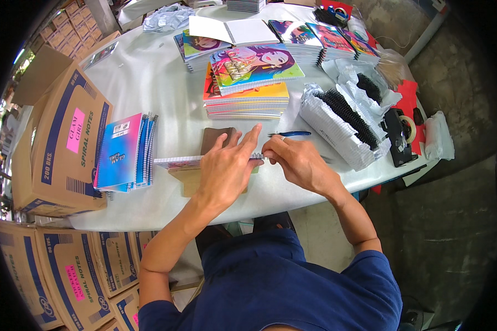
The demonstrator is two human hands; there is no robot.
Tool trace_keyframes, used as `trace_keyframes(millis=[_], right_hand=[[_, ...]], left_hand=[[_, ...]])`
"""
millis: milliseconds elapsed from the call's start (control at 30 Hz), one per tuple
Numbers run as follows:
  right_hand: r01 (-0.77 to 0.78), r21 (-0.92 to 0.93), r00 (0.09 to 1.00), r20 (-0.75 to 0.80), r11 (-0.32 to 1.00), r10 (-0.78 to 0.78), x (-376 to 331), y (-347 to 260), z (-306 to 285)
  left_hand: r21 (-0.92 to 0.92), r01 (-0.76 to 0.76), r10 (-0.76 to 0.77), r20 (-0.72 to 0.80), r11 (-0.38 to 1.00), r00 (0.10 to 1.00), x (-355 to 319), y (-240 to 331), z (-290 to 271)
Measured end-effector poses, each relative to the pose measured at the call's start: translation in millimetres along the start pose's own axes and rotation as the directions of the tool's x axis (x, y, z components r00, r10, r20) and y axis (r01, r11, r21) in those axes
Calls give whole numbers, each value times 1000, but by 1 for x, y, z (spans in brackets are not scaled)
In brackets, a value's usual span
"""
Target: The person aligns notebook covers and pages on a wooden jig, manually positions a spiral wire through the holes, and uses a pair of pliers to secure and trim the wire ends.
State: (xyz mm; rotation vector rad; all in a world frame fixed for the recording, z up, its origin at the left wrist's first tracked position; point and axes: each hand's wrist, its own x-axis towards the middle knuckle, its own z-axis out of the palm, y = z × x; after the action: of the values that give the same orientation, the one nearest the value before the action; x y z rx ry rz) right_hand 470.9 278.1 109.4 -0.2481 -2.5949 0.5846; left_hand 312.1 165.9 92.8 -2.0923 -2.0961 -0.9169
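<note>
A notebook (176, 161) is held with its thin edge toward me at the front of the white-covered table. My left hand (223, 168) is closed over it, fingers on the far side and thumb near its right end. At that end, my right hand (301, 163) pinches the black spiral coil (256, 156); the fingertips partly hide it. Behind and below the notebook are a brown block (214, 139) and a tan piece (190, 186). A slim blue-handled tool (294, 133) lies just beyond my right hand.
Finished-looking spiral notebooks (119, 151) lean by an open carton (66, 138) at left. Stacked notebooks (246, 102) stand ahead, more (298, 47) behind them. Black coils (348, 116) lie in paper wrapping at right, beside a tape dispenser (400, 138). Cartons (72, 276) are stacked lower left.
</note>
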Motion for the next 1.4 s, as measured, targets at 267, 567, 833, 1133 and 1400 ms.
trace_keyframes(millis=[267, 567, 833, 1133, 1400], right_hand=[[8, 44, 994, -108, 999, -3, -9, -1, 18], [27, 50, 939, -343, 998, -8, -18, -2, 33], [59, -141, 955, 296, 988, -15, 2, 8, -4], [351, 373, 862, 229, 859, -452, 72, 111, 109], [-134, 406, 860, 501, 904, -97, 74, 100, 53]], left_hand=[[-168, 89, -74, 94, 982, 993, -2, -4, -9], [-184, 5, -4, 9, 983, 1000, -5, 0, -10], [159, -167, 152, 104, 973, 983, -9, -4, -2], [306, -236, 220, 88, 922, 972, -2, 4, -8], [188, -56, 60, -16, 981, 998, -6, -11, -12]])
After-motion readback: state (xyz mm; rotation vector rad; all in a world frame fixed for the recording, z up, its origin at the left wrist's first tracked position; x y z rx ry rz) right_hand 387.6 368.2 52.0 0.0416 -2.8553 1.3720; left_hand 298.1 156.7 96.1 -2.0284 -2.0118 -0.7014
